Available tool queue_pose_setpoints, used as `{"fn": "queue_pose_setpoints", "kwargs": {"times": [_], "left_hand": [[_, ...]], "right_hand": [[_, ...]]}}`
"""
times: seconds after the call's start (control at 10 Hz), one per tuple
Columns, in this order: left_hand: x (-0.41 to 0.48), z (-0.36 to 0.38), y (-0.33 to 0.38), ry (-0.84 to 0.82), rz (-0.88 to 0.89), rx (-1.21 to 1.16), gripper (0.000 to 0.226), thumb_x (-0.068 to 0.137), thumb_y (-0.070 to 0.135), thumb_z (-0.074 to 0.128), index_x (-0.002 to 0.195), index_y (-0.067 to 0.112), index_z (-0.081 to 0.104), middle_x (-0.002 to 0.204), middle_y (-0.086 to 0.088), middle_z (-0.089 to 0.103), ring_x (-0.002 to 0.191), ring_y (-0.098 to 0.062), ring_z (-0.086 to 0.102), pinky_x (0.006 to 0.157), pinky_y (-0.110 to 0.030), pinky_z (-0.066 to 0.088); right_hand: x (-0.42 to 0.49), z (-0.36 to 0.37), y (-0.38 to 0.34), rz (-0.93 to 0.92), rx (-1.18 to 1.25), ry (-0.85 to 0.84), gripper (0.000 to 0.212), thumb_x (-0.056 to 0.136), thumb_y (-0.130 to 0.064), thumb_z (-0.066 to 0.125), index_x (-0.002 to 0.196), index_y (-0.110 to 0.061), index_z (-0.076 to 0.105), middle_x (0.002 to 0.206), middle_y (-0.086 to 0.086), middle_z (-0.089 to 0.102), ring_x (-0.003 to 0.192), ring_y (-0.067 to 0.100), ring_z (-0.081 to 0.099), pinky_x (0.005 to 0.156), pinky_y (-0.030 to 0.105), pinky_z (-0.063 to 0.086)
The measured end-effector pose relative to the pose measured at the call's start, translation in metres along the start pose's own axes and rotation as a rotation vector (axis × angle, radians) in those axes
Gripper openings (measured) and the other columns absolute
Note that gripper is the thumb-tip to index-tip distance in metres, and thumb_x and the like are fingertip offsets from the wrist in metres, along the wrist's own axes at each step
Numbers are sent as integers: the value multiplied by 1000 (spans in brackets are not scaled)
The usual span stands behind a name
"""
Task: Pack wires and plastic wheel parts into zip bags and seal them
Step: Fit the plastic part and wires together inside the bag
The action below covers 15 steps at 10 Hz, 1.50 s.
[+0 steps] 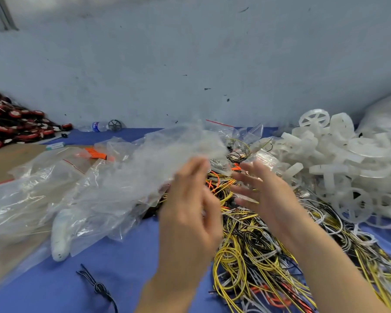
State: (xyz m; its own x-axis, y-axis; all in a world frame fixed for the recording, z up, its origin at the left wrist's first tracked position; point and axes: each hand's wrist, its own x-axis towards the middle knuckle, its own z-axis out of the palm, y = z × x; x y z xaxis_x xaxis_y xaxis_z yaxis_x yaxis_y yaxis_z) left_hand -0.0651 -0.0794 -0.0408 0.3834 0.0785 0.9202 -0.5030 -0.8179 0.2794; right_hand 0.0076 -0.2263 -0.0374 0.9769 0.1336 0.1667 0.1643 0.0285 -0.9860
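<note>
So: my left hand is up over the near edge of the wire pile, fingers curled, pinching the edge of a clear zip bag that billows up and away to the left of it. Motion blur on the fingertips, so I can't tell exactly which ones hold the film. My right hand sits just beside it, fingers spread and relaxed, gripping nothing, hovering above the tangle.

Directly under both hands: yellow, black, white and orange wires in loose coils, spreading toward me and to the right. Right of my right hand, touching the wires' far edge, a heap of white plastic wheel parts. Left of my left hand, more clear bags lying flat, one covering a white plastic piece. Near me, left of the wrist, a short black cord on the blue table cover. Far left: a stack of red-and-black discs. By the wall, a small water bottle.
</note>
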Motion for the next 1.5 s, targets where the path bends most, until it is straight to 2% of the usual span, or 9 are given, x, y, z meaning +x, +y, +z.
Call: {"fn": "queue_pose_setpoints", "kwargs": {"times": [0.1, 0.2, 0.4, 0.6, 0.8, 1.0, 1.1, 1.3, 1.5], "left_hand": [[-28, 18, 33, -253, 101, -18, 38, 95, 12, 43, 129, 4, 58, 132, -4, 54, 117, -17, 56, 99, -28, 47], [-46, 32, 57, -490, 169, 28, 39, 86, 16, 52, 122, 8, 64, 127, -4, 60, 109, -17, 61, 94, -27, 49], [-55, 29, 102, -506, 347, -119, 20, 95, 23, 50, 105, 32, 66, 112, 11, 64, 81, -7, 62, 68, -26, 53], [-14, 12, 53, -112, -236, -249, 21, 95, 25, 44, 107, 35, 59, 106, 21, 53, 98, -5, 57, 76, -10, 43], [-1, 25, -13, -276, -602, -207, 47, 93, 55, 42, 135, 33, 48, 127, 21, 50, 120, 1, 46, 102, -26, 37], [-11, 44, -16, -462, -524, -317, 27, 93, 51, 47, 89, 33, 67, 75, 17, 68, 67, 1, 62, 58, -12, 43], [-8, 47, -20, -356, -488, -250, 27, 95, 50, 43, 86, 36, 65, 57, 6, 57, 51, -2, 52, 49, -17, 36], [1, 57, -16, -304, -516, -235, 38, 95, 62, 37, 94, 34, 62, 74, 11, 65, 63, -9, 58, 57, -33, 46], [3, 64, -15, -341, -707, -395, 44, 91, 62, 45, 123, 32, 52, 110, 5, 64, 93, -12, 65, 82, -40, 54]], "right_hand": [[-5, -22, -15, 76, 160, -80, 65, 99, -62, 34, 135, -13, 56, 119, 8, 70, 97, 29, 71, 90, 46, 56], [-11, -57, -15, 188, 566, -120, 53, 101, -51, 38, 129, -13, 63, 98, 8, 72, 83, 30, 67, 96, 48, 52], [-1, -74, 10, 108, -221, -25, 16, 95, -28, 64, 107, -23, 74, 70, -7, 69, 50, 7, 56, 45, 18, 43], [-22, -99, 3, -101, -248, -52, 32, 80, -60, 61, 98, -38, 76, 66, -11, 61, 56, 1, 50, 52, 11, 39], [-41, -121, 1, -60, -345, -285, 27, 87, -51, 63, 99, -32, 77, 58, -5, 40, 53, 15, 29, 48, 24, 24], [-45, -128, 0, -99, -389, -314, 26, 85, -54, 66, 96, -34, 78, 61, -10, 56, 54, 8, 39, 52, 18, 32], [-43, -134, 1, -104, -400, -147, 27, 79, -57, 67, 93, -37, 78, 60, 5, 54, 56, 20, 37, 56, 33, 33], [-42, -136, 1, -172, -367, 51, 12, 85, -40, 69, 85, -32, 78, 48, -7, 44, 45, 12, 32, 42, 19, 29], [-47, -155, 2, -201, -230, 551, 19, 96, -37, 61, 85, -24, 70, 52, -8, 47, 46, 6, 39, 42, 17, 34]]}}
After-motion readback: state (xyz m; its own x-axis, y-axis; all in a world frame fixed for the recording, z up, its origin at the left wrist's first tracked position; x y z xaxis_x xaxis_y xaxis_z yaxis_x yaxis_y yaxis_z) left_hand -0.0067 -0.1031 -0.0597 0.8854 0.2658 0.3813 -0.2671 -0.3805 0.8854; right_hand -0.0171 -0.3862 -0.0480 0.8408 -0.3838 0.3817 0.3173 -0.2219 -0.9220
